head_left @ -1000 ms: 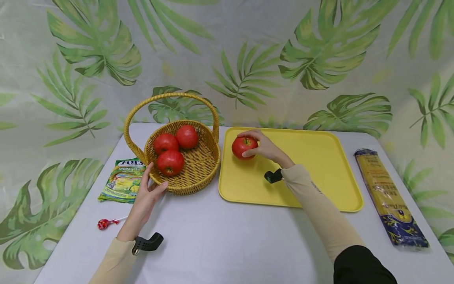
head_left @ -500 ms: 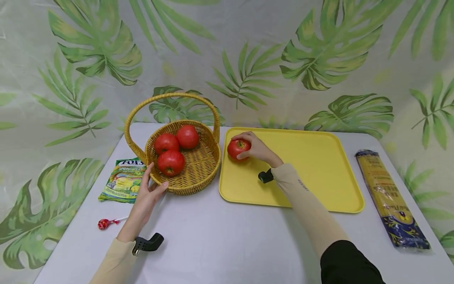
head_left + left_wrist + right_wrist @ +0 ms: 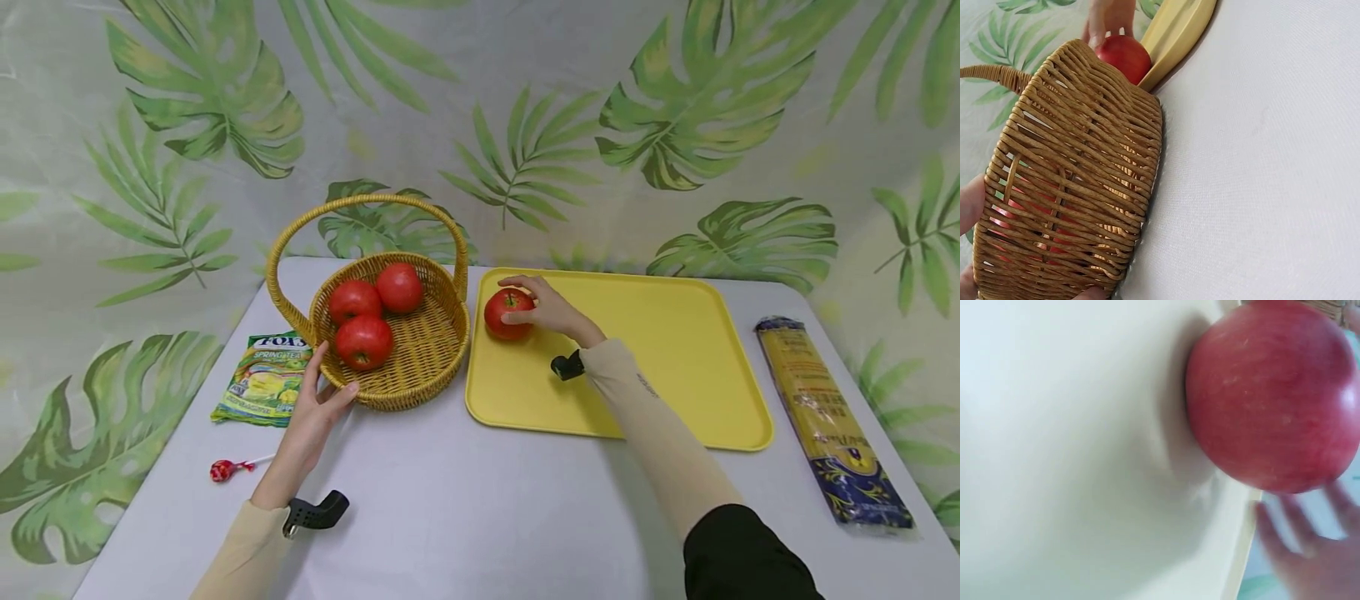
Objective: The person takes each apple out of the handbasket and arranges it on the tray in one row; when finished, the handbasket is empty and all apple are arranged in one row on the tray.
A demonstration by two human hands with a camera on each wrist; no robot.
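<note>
The right hand [image 3: 551, 312] has its thumb and fingers round a red apple [image 3: 509, 315] at the left end of the yellow tray [image 3: 675, 358]. In the right wrist view, the fingers [image 3: 1307, 544] touch the side of the apple [image 3: 1272, 394], which is at or just above the tray [image 3: 1085, 437]; contact beneath it is unclear. The left hand [image 3: 307, 425] holds the near left rim of the wicker basket [image 3: 408, 392], thumb and fingers spread over its side. Three red apples [image 3: 363, 342] lie in the basket. The left wrist view shows the basket's woven side [image 3: 1079, 169].
Left of the basket lies a green candy bag [image 3: 264, 379], with a red lollipop [image 3: 222, 471] nearer the front. A long yellow and blue packet [image 3: 832, 425] lies right of the tray. The basket's tall handle [image 3: 367, 200] arches above it. Leaf-patterned cloth [image 3: 525, 125] hangs behind the table.
Over the last second the right hand and its apple have moved a little left over the tray, mostly in the first half. The left hand still holds the basket, which has stayed in place.
</note>
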